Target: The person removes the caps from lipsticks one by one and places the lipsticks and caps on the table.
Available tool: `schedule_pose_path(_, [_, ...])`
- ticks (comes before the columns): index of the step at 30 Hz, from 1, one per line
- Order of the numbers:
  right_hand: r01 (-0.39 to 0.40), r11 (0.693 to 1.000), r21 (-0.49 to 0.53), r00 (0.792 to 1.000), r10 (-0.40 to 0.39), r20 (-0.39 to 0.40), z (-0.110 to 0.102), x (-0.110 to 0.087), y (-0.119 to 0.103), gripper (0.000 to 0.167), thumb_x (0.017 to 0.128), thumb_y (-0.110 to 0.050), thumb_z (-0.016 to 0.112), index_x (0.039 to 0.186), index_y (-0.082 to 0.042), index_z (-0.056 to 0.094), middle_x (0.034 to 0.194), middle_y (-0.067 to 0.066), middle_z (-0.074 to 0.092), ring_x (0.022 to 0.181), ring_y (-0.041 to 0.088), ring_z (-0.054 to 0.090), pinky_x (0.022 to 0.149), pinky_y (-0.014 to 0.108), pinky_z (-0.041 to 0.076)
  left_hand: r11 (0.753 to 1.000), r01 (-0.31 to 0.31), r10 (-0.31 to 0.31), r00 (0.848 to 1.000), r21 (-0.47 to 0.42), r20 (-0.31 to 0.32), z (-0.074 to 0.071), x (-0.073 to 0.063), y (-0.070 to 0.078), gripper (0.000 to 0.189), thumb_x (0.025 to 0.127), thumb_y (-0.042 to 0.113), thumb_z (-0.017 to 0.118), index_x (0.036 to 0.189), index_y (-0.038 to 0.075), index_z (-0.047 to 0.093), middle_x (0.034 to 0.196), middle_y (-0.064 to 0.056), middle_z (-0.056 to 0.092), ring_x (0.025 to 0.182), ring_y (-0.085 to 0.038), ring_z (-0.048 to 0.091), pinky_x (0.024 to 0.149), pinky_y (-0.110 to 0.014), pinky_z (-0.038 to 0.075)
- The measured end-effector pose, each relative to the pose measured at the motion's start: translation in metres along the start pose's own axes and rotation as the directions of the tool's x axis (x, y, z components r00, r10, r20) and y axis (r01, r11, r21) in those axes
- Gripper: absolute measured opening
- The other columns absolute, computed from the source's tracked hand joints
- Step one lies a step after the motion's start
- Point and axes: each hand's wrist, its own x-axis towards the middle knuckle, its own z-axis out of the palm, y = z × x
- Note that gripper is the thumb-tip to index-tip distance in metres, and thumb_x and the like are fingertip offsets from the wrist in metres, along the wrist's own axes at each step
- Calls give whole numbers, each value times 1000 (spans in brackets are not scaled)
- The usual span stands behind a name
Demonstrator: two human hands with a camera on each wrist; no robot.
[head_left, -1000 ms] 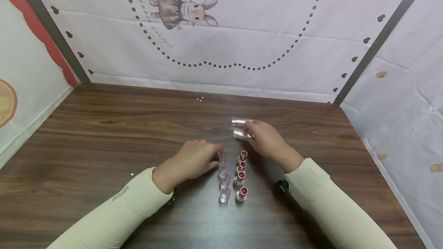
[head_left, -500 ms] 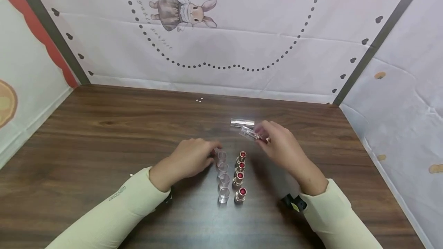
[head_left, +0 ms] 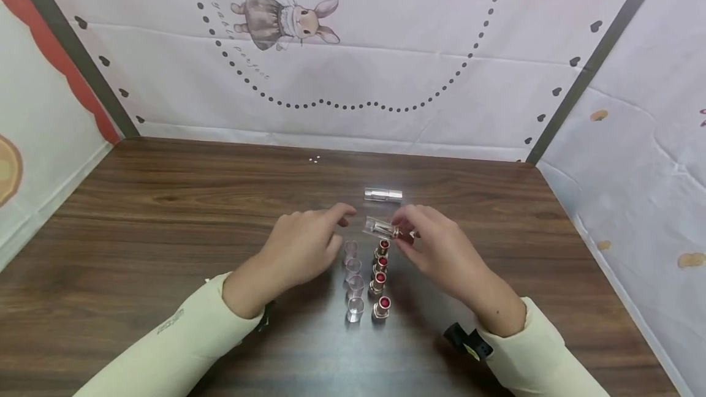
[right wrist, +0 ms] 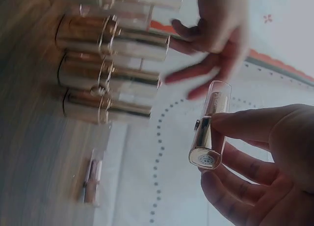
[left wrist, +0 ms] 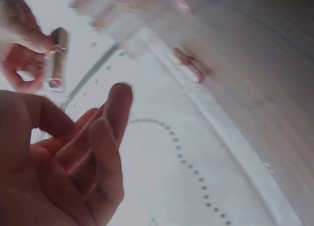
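Note:
My right hand (head_left: 441,244) pinches a capped lipstick (head_left: 379,227) between thumb and fingers, its clear cap pointing left. The right wrist view shows the gold base of this lipstick (right wrist: 206,142) with a round label on its end. My left hand (head_left: 298,247) hovers left of it with bent, relaxed fingers and holds nothing. Below the hands, several uncapped lipsticks (head_left: 382,307) with red tips stand in a column. Beside them on the left runs a matching column of clear caps (head_left: 355,309), standing on the table.
Another capped lipstick (head_left: 383,195) lies on its side farther back on the wooden table (head_left: 165,201). Small white bits (head_left: 314,159) are near the rear edge. A printed cloth (head_left: 386,35) rises behind the table, with more cloth on both sides.
My right hand has picked up the nearer lying lipstick and brought it slightly toward me. The left hand has come away from the farthest clear cap, up toward the held lipstick.

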Motion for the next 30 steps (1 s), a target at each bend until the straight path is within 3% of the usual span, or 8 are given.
schedule_pose_path(4, [24,1000,10,1000,-24,3,-1,-3,-8,31,81,-3,82,105,-10,63,96,1,68,87,12,66,73,28,56,996,-60,55,996,-59,-75,-8,-8,15,44,89,14,58,132,19,62,105,5,73,43,-5,28,41,-23,26])
schedule_pose_path(8, [52,998,24,999,-52,-9,-2,-6,-14,33,80,-4,82,104,-10,60,94,0,68,86,12,66,74,29,57,990,-136,131,984,-40,-118,-10,-13,25,40,92,28,63,131,20,63,105,5,72,45,-3,36,43,-23,30])
schedule_pose_path(17, [112,994,17,994,-112,-5,1,-7,-25,34,79,-6,84,103,-10,60,92,0,66,83,11,63,72,26,55,969,-248,245,947,10,-206,-4,-19,25,35,85,37,78,116,21,70,94,8,71,49,-2,41,42,-19,29])
schedule_pose_path(24, [121,993,9,992,-121,27,2,-7,-28,35,79,-6,84,104,-10,59,92,-1,66,83,11,63,70,24,53,961,-278,272,941,-3,-204,-6,-19,24,25,88,37,76,110,24,73,85,11,70,48,-1,40,41,-17,25])
schedule_pose_path(30, [45,999,-25,996,-43,83,1,-7,-24,43,81,-17,84,115,-11,59,98,-1,68,92,15,66,77,33,55,961,-275,270,946,-6,-178,-8,-17,23,25,89,37,75,109,22,73,88,11,72,50,0,42,41,-17,27])
